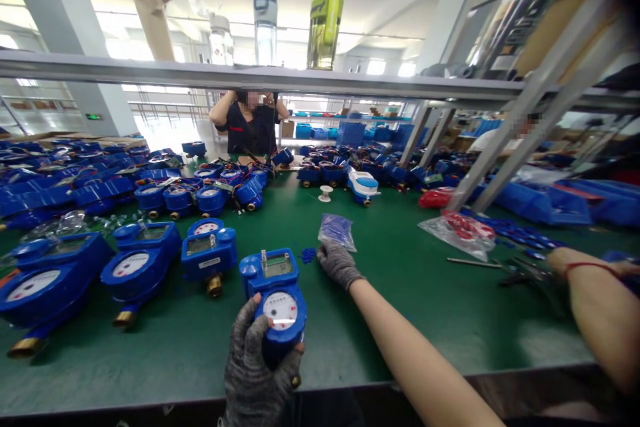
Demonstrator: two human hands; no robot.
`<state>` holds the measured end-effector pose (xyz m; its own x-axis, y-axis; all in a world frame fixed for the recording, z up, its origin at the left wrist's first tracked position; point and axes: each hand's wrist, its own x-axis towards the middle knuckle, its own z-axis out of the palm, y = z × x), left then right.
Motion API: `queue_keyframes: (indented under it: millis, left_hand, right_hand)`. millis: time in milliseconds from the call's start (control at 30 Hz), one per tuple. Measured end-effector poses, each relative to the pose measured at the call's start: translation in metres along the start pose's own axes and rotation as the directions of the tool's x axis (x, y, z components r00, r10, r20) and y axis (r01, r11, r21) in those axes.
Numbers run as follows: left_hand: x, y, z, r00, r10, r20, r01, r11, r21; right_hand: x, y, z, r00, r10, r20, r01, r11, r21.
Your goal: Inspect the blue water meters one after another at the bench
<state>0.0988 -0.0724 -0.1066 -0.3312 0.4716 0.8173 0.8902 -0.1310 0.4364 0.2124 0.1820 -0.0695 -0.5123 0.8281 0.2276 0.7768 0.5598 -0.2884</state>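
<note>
My left hand (263, 363), in a grey fingerless glove, grips a blue water meter (280, 310) with a white round dial and a small display, near the table's front edge. My right hand (340, 263), gloved too, is on the table with its fingers curled down beside a small pile of tiny blue pieces (309, 255). Just behind its fingers lies a clear plastic bag (337, 230) of blue bits. What the right fingertips pinch, if anything, is hidden. More blue meters stand to the left, the nearest being a meter (209, 255) with a brass fitting.
Rows of blue meters (65, 183) fill the left and back of the green table (395, 307). A white spool (325, 193) stands mid-table. At right are a bag of red pieces (465, 232), tools and another person's forearm (595, 300). A shelf (280, 77) with bottles crosses above.
</note>
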Motion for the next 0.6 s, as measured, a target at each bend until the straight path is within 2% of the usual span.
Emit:
queue_keyframes:
  millis: [67, 167, 267, 333, 433, 600]
  left_hand:
    - [0.005, -0.004, -0.006, 0.998, -0.025, 0.059, 0.031, 0.994, -0.104]
    - [0.014, -0.009, -0.018, 0.971, -0.068, 0.227, 0.14, 0.938, -0.316]
    - [0.018, -0.006, -0.023, 0.942, -0.082, 0.324, 0.204, 0.909, -0.364]
    - [0.014, -0.002, -0.02, 0.94, -0.127, 0.315, 0.225, 0.928, -0.297]
    - [0.001, 0.003, -0.011, 0.952, -0.187, 0.243, 0.239, 0.949, -0.205]
    - [-0.012, 0.0, -0.002, 0.959, -0.228, 0.167, 0.255, 0.953, -0.166]
  right_hand:
    - [-0.018, 0.008, 0.002, 0.999, -0.003, 0.042, 0.004, 1.0, -0.014]
    - [-0.049, 0.021, 0.007, 0.994, -0.017, 0.105, 0.023, 0.998, -0.05]
    - [-0.066, 0.029, 0.014, 0.991, -0.023, 0.131, 0.037, 0.993, -0.111]
    - [-0.068, 0.031, 0.017, 0.992, -0.012, 0.129, 0.029, 0.991, -0.132]
    - [-0.064, 0.033, 0.021, 0.994, 0.001, 0.113, 0.011, 0.994, -0.11]
    - [-0.059, 0.049, 0.019, 0.997, 0.04, 0.062, -0.038, 0.999, -0.026]
